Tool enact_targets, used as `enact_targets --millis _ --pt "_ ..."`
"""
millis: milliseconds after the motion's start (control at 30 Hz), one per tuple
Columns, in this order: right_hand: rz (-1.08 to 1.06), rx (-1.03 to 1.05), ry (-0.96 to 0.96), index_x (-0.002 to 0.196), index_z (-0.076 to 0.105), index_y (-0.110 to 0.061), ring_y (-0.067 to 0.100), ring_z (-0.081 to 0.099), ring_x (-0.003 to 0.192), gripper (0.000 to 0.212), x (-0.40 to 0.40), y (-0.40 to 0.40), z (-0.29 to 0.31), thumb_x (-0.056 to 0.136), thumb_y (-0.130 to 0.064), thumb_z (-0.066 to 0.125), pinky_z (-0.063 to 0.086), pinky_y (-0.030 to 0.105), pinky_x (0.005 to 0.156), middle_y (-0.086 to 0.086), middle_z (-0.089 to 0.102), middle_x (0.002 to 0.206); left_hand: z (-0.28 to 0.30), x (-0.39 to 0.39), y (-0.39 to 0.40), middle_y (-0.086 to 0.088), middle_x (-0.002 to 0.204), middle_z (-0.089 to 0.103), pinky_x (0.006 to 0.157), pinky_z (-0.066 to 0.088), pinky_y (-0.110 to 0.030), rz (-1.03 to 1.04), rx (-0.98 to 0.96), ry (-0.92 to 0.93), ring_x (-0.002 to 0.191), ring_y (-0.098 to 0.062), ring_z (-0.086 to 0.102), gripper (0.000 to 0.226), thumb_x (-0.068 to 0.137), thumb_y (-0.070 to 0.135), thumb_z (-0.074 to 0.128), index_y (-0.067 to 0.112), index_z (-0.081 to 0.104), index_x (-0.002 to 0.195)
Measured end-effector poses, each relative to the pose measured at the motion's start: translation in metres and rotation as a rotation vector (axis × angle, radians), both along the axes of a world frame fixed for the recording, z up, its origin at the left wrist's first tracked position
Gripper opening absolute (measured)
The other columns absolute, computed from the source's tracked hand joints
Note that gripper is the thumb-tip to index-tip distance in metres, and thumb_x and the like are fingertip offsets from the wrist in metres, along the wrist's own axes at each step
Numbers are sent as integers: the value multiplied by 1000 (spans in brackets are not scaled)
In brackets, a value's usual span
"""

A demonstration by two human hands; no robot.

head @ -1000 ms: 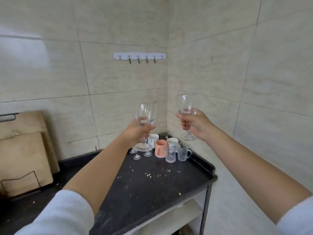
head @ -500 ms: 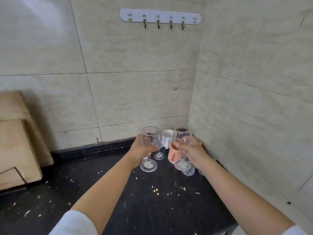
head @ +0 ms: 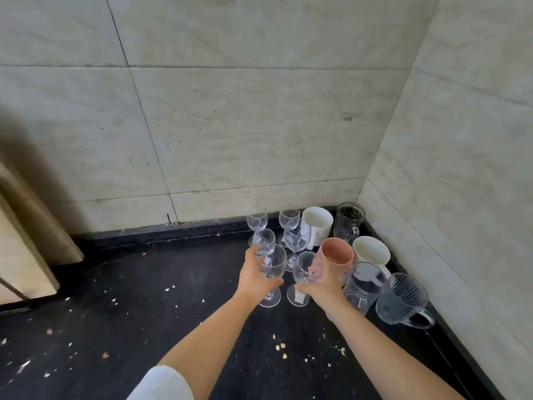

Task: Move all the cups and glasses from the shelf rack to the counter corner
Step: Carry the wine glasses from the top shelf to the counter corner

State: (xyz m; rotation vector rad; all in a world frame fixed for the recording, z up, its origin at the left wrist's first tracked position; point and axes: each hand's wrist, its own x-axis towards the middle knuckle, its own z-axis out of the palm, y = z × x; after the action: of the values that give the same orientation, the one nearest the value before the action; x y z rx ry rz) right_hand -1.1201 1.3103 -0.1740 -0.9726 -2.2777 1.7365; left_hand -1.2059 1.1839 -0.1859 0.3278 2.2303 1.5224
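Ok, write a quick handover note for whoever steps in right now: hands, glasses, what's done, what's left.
Left hand grips a wine glass; right hand grips another wine glass. Both bases are at or just above the dark counter; contact unclear.
Already in the corner: four small stemmed glasses, white cup, pink cup, white mug, three glass mugs.
Left: release both. Rack is out of view; check it.

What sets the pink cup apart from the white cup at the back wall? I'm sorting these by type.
The pink cup is salmon-coloured; the white cup is plain white. The pink cup stands nearer the front, right beside the right hand, while the white cup stands against the back wall, away from both hands. The pink cup tapers downward; the white cup looks straight-sided. Both are opaque, upright, and look empty on the dark counter.
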Motion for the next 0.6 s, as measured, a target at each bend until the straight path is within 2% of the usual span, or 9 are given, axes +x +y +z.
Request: enact_targets --millis 67,133,233,367,467,600 --pt "16 2 -35 134 37 -9 18 47 107 77 -6 5 -15 68 4 73 42 31 90 10 48 123 -8 -2 6 13 95 51 58 38 -12 14 -13 -25 83 -2 55 73 64 7 74 23 33 123" --pt "22 -18 -70 135 35 -8 18 47 105 79 -11 10 -25 68 4 74 41 29 88 6 46 115 -16 -4 11 12 98 52 56 37 -10 27 -20 -52 81 1 53 72 63 9 74 25 32 120" --pt "30 -43 -104 136 34 -8 20 50 106 81 -17 16 -37 67 6 74 40 29 86 4 45 113 -25 -7 15 13 98 51 56 37 -10 17 -45 -77 86 -4 54 74 64 9 74 27 31 120" --pt "67 -21 -133 136 37 -10 23 46 122 80 -23 25 -45 67 4 74 38 29 94 9 48 132 -33 -10 14 18 94 47 67 41 -15 33 -79 -76 93 -9 53 76 63 8 77 29 29 119" --pt "78 -46 -154 136 35 -11 24 45 125 81 -26 30 -46 67 5 74 37 28 93 9 46 136 -36 -9 11 23 90 47 72 42 -20 61 -114 -91 91 -10 53 74 63 10 78 34 27 111" --pt "109 -62 -168 136 34 -12 25 48 123 80 -29 30 -47 68 5 73 42 32 92 10 45 137 -36 -6 8 22 93 46 61 37 -6 62 -125 -66 92 -10 53 78 63 10 80 36 22 107"
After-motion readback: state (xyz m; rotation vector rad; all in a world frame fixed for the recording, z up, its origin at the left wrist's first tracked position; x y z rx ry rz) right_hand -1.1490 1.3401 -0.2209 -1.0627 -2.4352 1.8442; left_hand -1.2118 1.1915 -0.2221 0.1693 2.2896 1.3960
